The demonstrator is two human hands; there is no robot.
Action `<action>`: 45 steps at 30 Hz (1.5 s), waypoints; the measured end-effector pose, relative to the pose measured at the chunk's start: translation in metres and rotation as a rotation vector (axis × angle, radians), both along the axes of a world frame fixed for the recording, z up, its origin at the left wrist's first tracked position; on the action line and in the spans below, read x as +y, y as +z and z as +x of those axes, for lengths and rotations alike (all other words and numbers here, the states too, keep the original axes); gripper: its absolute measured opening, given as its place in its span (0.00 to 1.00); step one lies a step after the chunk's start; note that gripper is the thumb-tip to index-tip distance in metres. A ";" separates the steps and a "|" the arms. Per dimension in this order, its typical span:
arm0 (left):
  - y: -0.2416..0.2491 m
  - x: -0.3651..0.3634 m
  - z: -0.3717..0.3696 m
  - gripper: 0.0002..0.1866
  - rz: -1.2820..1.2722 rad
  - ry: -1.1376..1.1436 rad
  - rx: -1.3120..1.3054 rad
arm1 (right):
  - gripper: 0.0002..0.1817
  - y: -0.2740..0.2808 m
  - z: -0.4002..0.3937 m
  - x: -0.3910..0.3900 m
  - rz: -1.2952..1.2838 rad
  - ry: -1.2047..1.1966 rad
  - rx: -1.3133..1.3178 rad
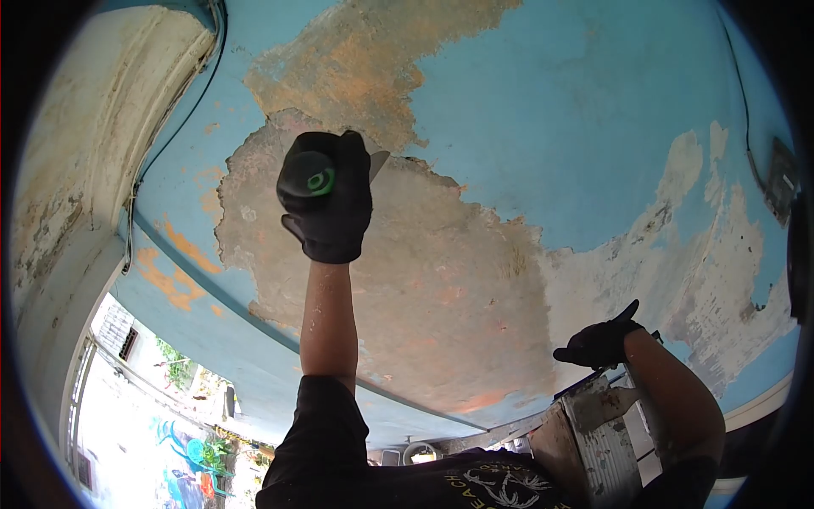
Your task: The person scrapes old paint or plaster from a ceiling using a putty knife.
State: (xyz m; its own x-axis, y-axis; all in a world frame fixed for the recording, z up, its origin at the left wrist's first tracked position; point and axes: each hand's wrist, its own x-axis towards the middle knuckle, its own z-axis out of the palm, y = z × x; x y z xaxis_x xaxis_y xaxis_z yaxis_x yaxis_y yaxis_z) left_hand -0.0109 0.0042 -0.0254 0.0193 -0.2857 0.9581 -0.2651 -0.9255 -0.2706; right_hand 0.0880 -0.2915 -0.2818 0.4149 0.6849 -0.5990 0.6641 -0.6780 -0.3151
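Note:
My left hand (pixel 335 204), in a black glove, is raised and closed around the black handle of a scraper. The handle's round end, marked with a green ring, faces me, and a bit of the scraper's metal blade (pixel 379 163) shows beyond the fist. Behind it lies a bare grey patch (pixel 441 263) with a ragged edge of blue paint (pixel 526 127). Lower right, my right hand (pixel 595 343), also gloved in black, has its thumb spread from the fingers. It is right at the top of a paint-spattered ladder (pixel 598 407) and holds no tool.
A dark cable (pixel 182 127) runs along the left edge of the blue surface, beside a stained pale beam (pixel 85 127). Another cable leads to a dark box (pixel 780 182) at right. Through a bright opening at lower left, blue chairs (pixel 191 454) and plants show.

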 end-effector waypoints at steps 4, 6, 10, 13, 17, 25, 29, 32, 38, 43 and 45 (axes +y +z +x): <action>-0.007 -0.001 -0.006 0.07 -0.496 -0.724 0.200 | 0.47 0.022 -0.008 0.004 -0.114 -0.015 0.003; -0.006 0.009 0.008 0.06 -0.393 -0.375 0.168 | 0.47 0.009 -0.003 0.004 -0.100 0.005 0.035; -0.009 -0.001 -0.005 0.06 -0.511 -0.725 0.207 | 0.47 0.030 -0.012 0.002 -0.096 -0.017 -0.001; -0.012 0.001 0.007 0.06 -0.495 -0.517 0.170 | 0.47 -0.012 0.009 0.005 -0.044 0.038 0.105; -0.009 -0.005 0.002 0.06 -0.487 -0.642 0.178 | 0.47 0.021 -0.006 0.001 -0.068 -0.005 0.003; -0.013 -0.014 -0.003 0.06 -0.478 -0.748 0.111 | 0.48 0.018 -0.005 0.001 -0.069 -0.039 0.004; -0.012 -0.014 0.004 0.05 -0.495 -0.260 0.070 | 0.48 -0.017 0.010 0.004 -0.063 0.029 0.050; -0.013 -0.012 -0.004 0.07 -0.516 -0.763 0.125 | 0.48 0.008 -0.001 0.002 -0.081 -0.015 0.045; -0.016 -0.008 0.007 0.05 -0.451 -0.364 0.142 | 0.47 0.019 -0.007 0.001 -0.078 -0.038 0.001; -0.017 -0.008 0.003 0.05 -0.437 -0.494 0.073 | 0.47 0.002 0.002 0.001 -0.088 -0.007 0.062; -0.017 -0.001 0.006 0.05 -0.518 -0.519 0.126 | 0.47 0.011 -0.001 0.001 -0.114 -0.030 0.062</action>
